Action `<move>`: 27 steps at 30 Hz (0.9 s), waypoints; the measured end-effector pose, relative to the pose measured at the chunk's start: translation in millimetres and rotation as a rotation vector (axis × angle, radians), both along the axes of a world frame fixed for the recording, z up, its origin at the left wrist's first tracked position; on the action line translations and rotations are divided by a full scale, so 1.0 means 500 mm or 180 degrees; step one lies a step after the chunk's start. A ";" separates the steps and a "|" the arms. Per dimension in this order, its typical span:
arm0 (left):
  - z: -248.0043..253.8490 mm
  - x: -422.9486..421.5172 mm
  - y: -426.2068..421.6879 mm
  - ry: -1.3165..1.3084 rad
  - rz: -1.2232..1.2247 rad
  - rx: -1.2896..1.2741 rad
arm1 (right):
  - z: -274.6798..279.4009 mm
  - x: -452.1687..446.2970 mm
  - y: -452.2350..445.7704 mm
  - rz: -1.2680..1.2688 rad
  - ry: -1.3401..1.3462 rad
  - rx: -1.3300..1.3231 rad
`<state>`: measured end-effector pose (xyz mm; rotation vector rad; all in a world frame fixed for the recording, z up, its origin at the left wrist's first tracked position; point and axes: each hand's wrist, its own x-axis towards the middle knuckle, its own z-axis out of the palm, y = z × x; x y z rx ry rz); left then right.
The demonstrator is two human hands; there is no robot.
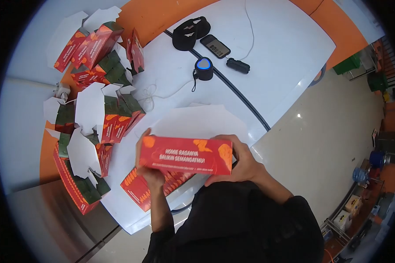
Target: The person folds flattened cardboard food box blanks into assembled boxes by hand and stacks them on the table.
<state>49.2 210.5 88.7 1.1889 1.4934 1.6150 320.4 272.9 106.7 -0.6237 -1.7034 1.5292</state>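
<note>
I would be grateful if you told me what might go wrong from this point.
The red box is held up between the left hand and right hand; if either grip slips, it may drop onto the red cartons below. Those lie near the table's near edge, so a knock might push some off. The open boxes crowd together at the left, so one could topple its neighbours.

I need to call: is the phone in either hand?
No, the phone lies on the table; the left hand and right hand hold a box.
</note>
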 end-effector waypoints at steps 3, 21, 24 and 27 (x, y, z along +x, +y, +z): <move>-0.028 0.021 0.039 -0.0063 -0.0246 -0.0528 | -0.006 0.049 0.014 0.0256 0.0152 -0.0448; -0.082 0.184 0.230 0.0436 -0.1116 -0.0198 | -0.094 0.252 0.223 0.1252 0.0034 -0.3475; -0.081 0.155 0.224 0.0692 -0.0569 -0.0052 | -0.058 0.182 0.257 0.1362 -0.0529 -0.2798; -0.081 0.072 0.159 0.0958 -0.0094 -0.0482 | -0.066 0.104 0.269 0.1270 -0.1324 -0.1574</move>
